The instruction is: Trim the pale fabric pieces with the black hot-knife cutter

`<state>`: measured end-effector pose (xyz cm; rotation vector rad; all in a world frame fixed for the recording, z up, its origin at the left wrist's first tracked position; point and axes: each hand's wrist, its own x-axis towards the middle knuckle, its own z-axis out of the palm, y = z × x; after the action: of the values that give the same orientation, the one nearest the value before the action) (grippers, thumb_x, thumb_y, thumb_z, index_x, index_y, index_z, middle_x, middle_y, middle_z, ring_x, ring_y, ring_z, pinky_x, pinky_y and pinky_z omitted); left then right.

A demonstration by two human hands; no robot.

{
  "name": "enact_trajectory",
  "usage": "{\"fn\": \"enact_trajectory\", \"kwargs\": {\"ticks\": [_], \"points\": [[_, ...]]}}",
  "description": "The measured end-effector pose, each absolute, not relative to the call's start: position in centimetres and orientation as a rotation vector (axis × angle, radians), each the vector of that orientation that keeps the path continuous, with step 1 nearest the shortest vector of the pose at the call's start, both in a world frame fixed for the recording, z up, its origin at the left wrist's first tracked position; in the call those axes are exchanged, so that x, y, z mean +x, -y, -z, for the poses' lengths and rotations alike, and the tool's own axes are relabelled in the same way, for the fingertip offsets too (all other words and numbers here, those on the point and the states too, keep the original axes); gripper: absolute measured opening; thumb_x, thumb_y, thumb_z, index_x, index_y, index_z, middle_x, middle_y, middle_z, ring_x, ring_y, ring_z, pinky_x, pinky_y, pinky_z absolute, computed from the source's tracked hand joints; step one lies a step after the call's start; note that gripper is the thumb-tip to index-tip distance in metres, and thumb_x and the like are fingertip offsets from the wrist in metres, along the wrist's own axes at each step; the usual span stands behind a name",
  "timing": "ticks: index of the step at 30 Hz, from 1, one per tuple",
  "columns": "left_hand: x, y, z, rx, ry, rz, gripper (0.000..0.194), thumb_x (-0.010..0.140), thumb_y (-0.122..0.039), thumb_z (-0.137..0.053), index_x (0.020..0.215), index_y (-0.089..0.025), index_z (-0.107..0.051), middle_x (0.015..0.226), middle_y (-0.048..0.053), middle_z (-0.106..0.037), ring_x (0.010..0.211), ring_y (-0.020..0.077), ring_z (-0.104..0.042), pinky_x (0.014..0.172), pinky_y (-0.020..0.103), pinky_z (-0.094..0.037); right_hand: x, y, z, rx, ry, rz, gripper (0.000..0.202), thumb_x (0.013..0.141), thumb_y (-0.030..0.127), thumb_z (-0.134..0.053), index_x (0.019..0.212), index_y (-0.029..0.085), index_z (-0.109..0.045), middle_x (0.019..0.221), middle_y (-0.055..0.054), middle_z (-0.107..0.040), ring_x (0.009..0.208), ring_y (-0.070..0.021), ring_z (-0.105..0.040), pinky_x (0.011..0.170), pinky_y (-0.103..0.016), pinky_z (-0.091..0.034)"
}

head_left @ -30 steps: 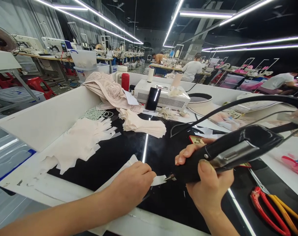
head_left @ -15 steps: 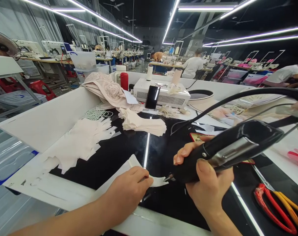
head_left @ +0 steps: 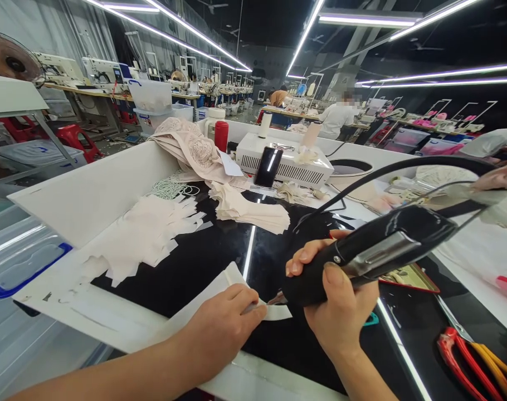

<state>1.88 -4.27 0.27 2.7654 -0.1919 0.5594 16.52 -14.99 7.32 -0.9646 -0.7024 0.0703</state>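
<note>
My left hand (head_left: 226, 323) lies over a pale fabric piece (head_left: 279, 313) at the near edge of the black tabletop, its thumb and fingers pinching the fabric. My right hand (head_left: 339, 312) is wrapped round a black corded hand tool (head_left: 387, 239) with a silver lever on its side. The tool's narrow metal tip touches the fabric's upper edge, close beside my left fingertips. Part of the fabric is hidden under my left hand. A thick black cable (head_left: 374, 172) arches over the tool.
A pile of pale cut pieces (head_left: 140, 234) lies left, and a fabric stack (head_left: 253, 209) beyond my hands. Red-and-orange-handled scissors (head_left: 458, 345) lie right, near a shallow tray (head_left: 416, 277). A phone (head_left: 268, 167) leans on a white vented box (head_left: 295, 159). Another person's hand (head_left: 498, 178) shows at right.
The tool and my right hand have moved left along the fabric, so the tip is now nearer my left fingers. More of the tray shows. The view has shifted slightly.
</note>
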Motion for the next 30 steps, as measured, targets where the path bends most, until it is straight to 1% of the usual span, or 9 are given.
{"fn": "enact_trajectory", "kwargs": {"ticks": [4, 9, 14, 18, 21, 23, 26, 28, 30], "points": [[1.8, 4.3, -0.1, 2.774, 0.148, -0.642, 0.039, 0.092, 0.004, -0.052, 0.122, -0.017, -0.065, 0.114, 0.011, -0.064, 0.102, 0.0243, -0.063, 0.085, 0.034, -0.062, 16.6, 14.7, -7.6, -0.962, 0.683, -0.075, 0.034, 0.087, 0.034, -0.079, 0.114, 0.026, -0.060, 0.078, 0.004, -0.067, 0.060, -0.0137, -0.061, 0.057, -0.030, -0.056], [1.9, 4.4, -0.2, 2.782, 0.142, -0.655, 0.038, 0.091, 0.004, -0.053, 0.121, -0.016, -0.067, 0.113, 0.011, -0.063, 0.101, 0.0235, -0.062, 0.087, 0.033, -0.061, 16.5, 14.2, -7.6, -0.943, 0.694, -0.052, 0.040, 0.085, 0.041, -0.080, 0.115, 0.027, -0.059, 0.078, 0.004, -0.065, 0.058, -0.0139, -0.059, 0.055, -0.030, -0.054], [2.0, 4.3, -0.4, 2.791, 0.134, -0.651, 0.033, 0.094, 0.000, -0.057, 0.121, -0.017, -0.067, 0.111, 0.010, -0.063, 0.100, 0.0239, -0.061, 0.087, 0.033, -0.060, 16.3, 13.9, -7.2, -0.966, 0.671, -0.082, 0.036, 0.086, 0.035, -0.080, 0.115, 0.028, -0.060, 0.079, 0.005, -0.065, 0.060, -0.0137, -0.060, 0.058, -0.032, -0.056], [2.0, 4.4, -0.2, 2.801, 0.117, -0.654, 0.036, 0.091, 0.002, -0.059, 0.120, -0.018, -0.066, 0.113, 0.010, -0.063, 0.101, 0.0243, -0.061, 0.087, 0.034, -0.060, 16.2, 14.0, -7.5, -0.956, 0.675, -0.088, 0.037, 0.085, 0.037, -0.080, 0.115, 0.027, -0.060, 0.078, 0.004, -0.066, 0.060, -0.0133, -0.060, 0.057, -0.030, -0.056], [2.0, 4.2, -0.3, 2.815, 0.108, -0.604, 0.028, 0.093, 0.001, -0.058, 0.112, -0.018, -0.065, 0.114, 0.009, -0.063, 0.102, 0.0231, -0.062, 0.088, 0.033, -0.059, 16.5, 14.4, -7.8, -0.967, 0.666, -0.068, 0.037, 0.085, 0.037, -0.080, 0.114, 0.026, -0.060, 0.078, 0.004, -0.067, 0.060, -0.0139, -0.061, 0.057, -0.031, -0.057], [2.4, 3.9, -0.7, 2.834, 0.113, -0.554, 0.023, 0.095, 0.000, -0.057, 0.107, -0.017, -0.064, 0.114, 0.008, -0.063, 0.101, 0.0214, -0.062, 0.089, 0.031, -0.058, 17.0, 15.0, -7.9, -1.012, 0.661, -0.051, 0.039, 0.085, 0.036, -0.081, 0.116, 0.027, -0.060, 0.079, 0.004, -0.068, 0.061, -0.0149, -0.063, 0.060, -0.032, -0.059], [3.4, 3.2, -1.3, 2.899, 0.147, -0.531, 0.026, 0.089, 0.005, -0.058, 0.103, -0.016, -0.062, 0.114, 0.007, -0.064, 0.102, 0.0198, -0.062, 0.093, 0.030, -0.056, 18.0, 16.1, -7.6, -1.148, 0.636, -0.009, 0.048, 0.084, 0.039, -0.082, 0.125, 0.028, -0.059, 0.090, 0.001, -0.070, 0.072, -0.0180, -0.069, 0.072, -0.038, -0.062], [4.2, 2.7, -1.6, 2.989, 0.238, -0.547, 0.020, 0.089, 0.002, -0.062, 0.092, -0.017, -0.061, 0.101, 0.005, -0.065, 0.102, 0.0215, -0.062, 0.093, 0.033, -0.054, 18.9, 17.3, -7.1, -1.284, 0.578, 0.053, 0.053, 0.085, 0.048, -0.080, 0.130, 0.028, -0.059, 0.102, -0.003, -0.073, 0.085, -0.0221, -0.072, 0.082, -0.043, -0.062], [5.0, 2.2, -1.7, 3.069, 0.306, -0.552, 0.022, 0.094, -0.007, -0.066, 0.079, -0.019, -0.056, 0.086, 0.003, -0.062, 0.095, 0.0227, -0.062, 0.084, 0.034, -0.054, 19.8, 18.8, -6.3, -1.442, 0.521, 0.177, 0.056, 0.083, 0.051, -0.081, 0.130, 0.026, -0.063, 0.116, -0.008, -0.073, 0.103, -0.0286, -0.071, 0.087, -0.046, -0.062]]}}
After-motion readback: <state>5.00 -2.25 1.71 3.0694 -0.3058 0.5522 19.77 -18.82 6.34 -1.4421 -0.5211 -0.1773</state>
